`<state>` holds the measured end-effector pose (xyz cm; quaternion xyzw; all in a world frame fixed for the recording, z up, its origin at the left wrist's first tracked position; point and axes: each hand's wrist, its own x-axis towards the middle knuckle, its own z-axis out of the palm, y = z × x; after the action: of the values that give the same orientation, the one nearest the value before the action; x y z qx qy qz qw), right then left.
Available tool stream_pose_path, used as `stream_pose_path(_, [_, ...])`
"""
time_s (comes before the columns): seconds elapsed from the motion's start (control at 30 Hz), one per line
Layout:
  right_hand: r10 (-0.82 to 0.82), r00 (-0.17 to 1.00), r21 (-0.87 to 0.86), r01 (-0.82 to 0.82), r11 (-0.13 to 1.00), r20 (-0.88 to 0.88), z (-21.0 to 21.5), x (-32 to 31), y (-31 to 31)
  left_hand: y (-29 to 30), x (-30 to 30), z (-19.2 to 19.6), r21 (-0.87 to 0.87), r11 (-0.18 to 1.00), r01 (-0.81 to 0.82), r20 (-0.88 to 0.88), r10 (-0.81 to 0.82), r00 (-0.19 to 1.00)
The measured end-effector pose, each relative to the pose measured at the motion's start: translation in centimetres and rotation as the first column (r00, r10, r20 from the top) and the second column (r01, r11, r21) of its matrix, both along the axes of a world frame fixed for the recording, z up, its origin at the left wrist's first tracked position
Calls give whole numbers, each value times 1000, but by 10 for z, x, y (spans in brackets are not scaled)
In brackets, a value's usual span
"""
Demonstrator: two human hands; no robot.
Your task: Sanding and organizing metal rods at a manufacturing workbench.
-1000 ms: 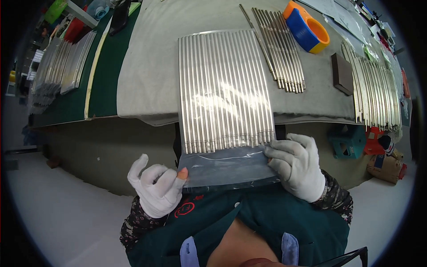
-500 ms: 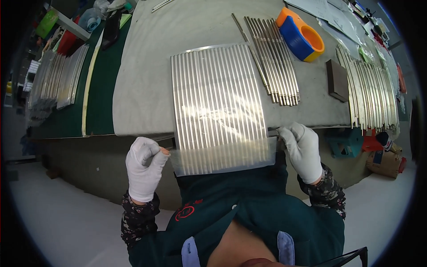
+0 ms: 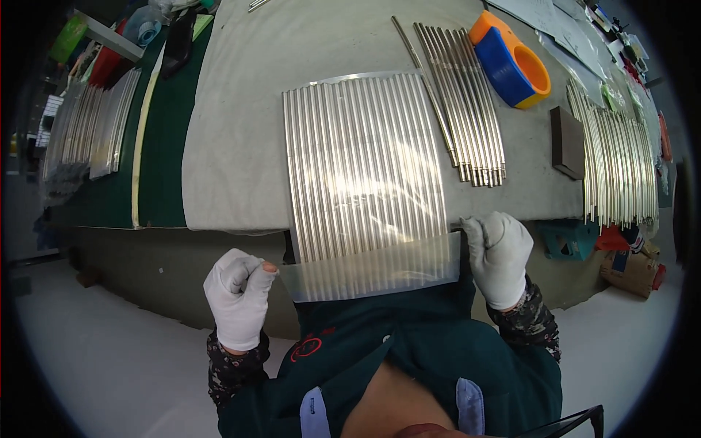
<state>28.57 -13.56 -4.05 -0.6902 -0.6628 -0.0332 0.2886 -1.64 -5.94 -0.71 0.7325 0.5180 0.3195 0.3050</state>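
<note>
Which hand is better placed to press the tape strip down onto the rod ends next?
Right, probably. The right hand sits at the table edge beside the rods; the left hand holds the tape out, off the table.

tape strip (image 3: 372,271) perhaps stretched wider

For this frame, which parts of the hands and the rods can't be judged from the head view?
- Left hand: fingertips curl inward, so its grip on the tape strip is hidden.
- Right hand: palm side faces away.
- Rod sheet: near ends blur behind the strip.
- Far-left rods: too small and warped near the rim.
</note>
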Motion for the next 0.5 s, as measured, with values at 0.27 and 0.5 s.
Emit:
stream_pose_path(0.27, [-15,984,-73,28,997,179,-13,-7,-3,-8,6,-71,-464,884,-55,321,226,920])
stream_pose_path(0.5, [-71,985,-30,76,997,155,-25,-14,-3,-39,39,-125,-587,742,324,807,567,164])
